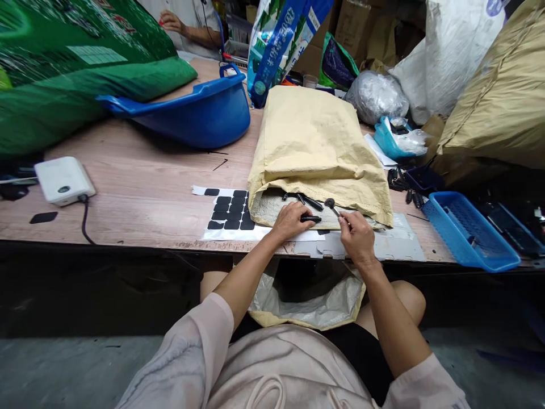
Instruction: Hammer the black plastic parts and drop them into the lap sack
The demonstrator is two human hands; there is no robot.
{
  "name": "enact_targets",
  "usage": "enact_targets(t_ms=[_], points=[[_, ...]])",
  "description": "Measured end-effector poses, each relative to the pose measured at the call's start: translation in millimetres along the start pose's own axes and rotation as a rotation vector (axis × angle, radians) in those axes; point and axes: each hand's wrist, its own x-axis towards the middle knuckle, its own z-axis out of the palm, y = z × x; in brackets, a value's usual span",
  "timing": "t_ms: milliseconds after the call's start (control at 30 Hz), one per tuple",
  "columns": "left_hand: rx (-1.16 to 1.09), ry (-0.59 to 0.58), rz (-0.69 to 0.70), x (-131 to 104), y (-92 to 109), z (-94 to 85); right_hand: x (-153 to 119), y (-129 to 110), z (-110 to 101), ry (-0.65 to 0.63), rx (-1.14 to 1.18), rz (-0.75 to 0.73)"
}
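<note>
A yellow woven sack point(313, 136) lies on the table with its mouth toward me. Several black cylindrical pieces point(314, 203) rest in the mouth. My left hand point(292, 220) is at the mouth's near edge, fingers closed on a black piece point(310, 218). In my right hand point(356, 236) is the thin metal stem of a tool with a round black head point(330, 203), which points into the sack mouth. A white sheet of black rounded stickers point(232, 210) lies left of the sack, partly under it. A second open sack point(306, 309) sits on my lap.
A blue basin point(191, 116) stands behind on the left, near a white box point(65, 180) with a cable. To the right are a blue basket point(470, 230) and a teal basket point(392, 142). Large bags line the back. Another person's hand point(172, 23) shows at the far left.
</note>
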Motion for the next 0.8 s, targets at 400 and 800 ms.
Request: enact_targets(t_ms=[400, 800], points=[[-0.015, 0.006, 0.033, -2, 2, -6.3, 8, 51, 25, -0.007, -0.306, 0.093], [-0.192, -0.597, 0.146, -125, 47, 55.1, 9, 39, 21, -0.071, -0.358, 0.126]])
